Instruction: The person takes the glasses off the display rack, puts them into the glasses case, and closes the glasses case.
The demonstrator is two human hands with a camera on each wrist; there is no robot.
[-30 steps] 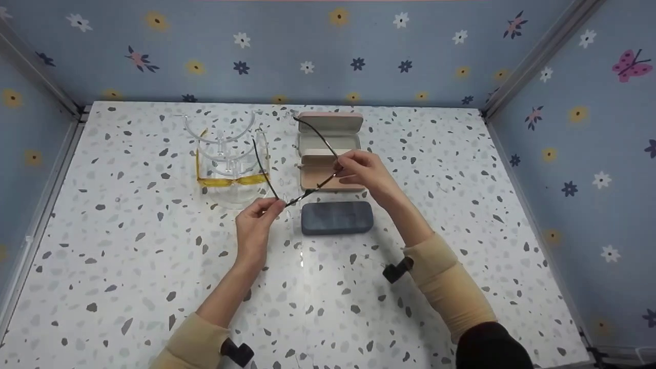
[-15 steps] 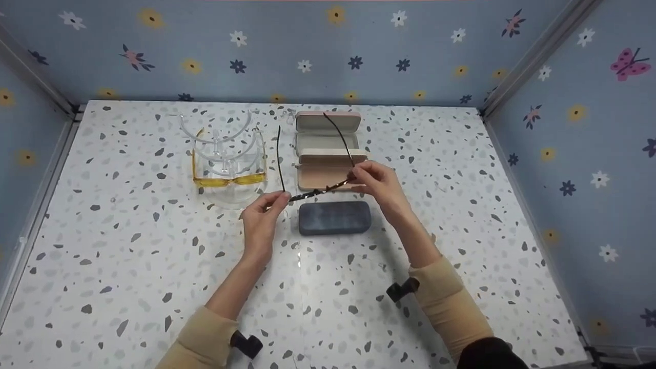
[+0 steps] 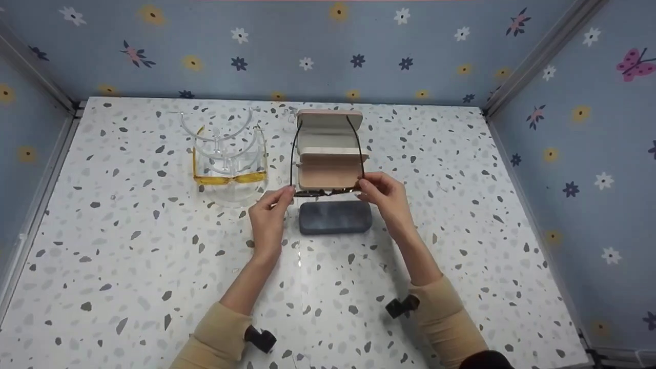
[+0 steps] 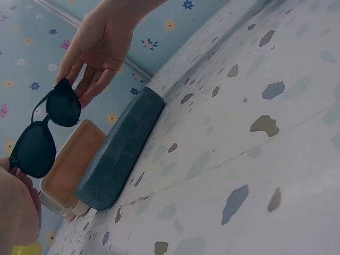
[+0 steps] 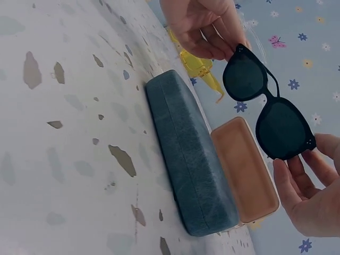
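A pair of dark sunglasses is held in the air between both hands, temples unfolded and pointing away toward the back wall. My left hand pinches the frame's left corner; my right hand pinches the right corner. In the right wrist view the dark lenses show from the front. Just below the sunglasses lies a closed blue-grey glasses case. Behind it stands an open glasses case with a peach lining, and farther back another open case with a pale grey lining.
Left of the cases, a clear plastic stand bears yellow-framed glasses. Everything rests on a white speckled table. Blue flowered walls rise at the back and sides.
The sunglasses have turned from a slant to nearly level and shifted right, over the open cases. Both hands have moved with them, the right one coming nearer the table's front.
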